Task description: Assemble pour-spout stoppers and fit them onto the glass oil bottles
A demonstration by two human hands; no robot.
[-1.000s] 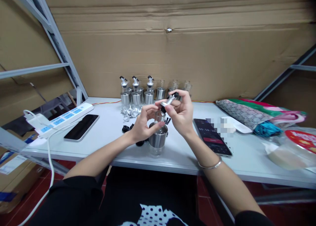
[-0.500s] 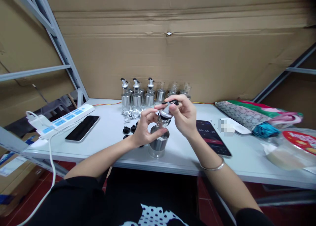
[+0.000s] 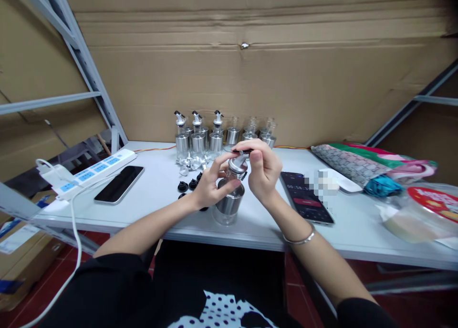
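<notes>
A glass oil bottle (image 3: pixel 228 205) with a steel band stands slightly tilted near the table's front edge. My left hand (image 3: pixel 212 185) is wrapped around its neck and shoulder, thumb across the near side. In the bottle's mouth sits a silver pour spout (image 3: pixel 238 164) with a black flip lid. My right hand (image 3: pixel 265 168) grips the spout's top from the right, fingers curled over the lid; its thumb points up. Several black stoppers (image 3: pixel 182 186) lie left of the bottle, partly behind my left hand. Behind them are crumpled clear wrappers (image 3: pixel 191 164).
Several similar bottles (image 3: pixel 198 144) stand against the cardboard wall, some with spouts. To the left are a phone (image 3: pixel 119 185) and a power strip (image 3: pixel 100 170). At right lie a phone showing a timer (image 3: pixel 306 199), a patterned bag (image 3: pixel 354 168) and a red-lidded container (image 3: pixel 434 204).
My right hand has turned on the spout: its fingers now curl over the lid and the thumb has lifted upright. The left hand keeps its hold on the bottle.
</notes>
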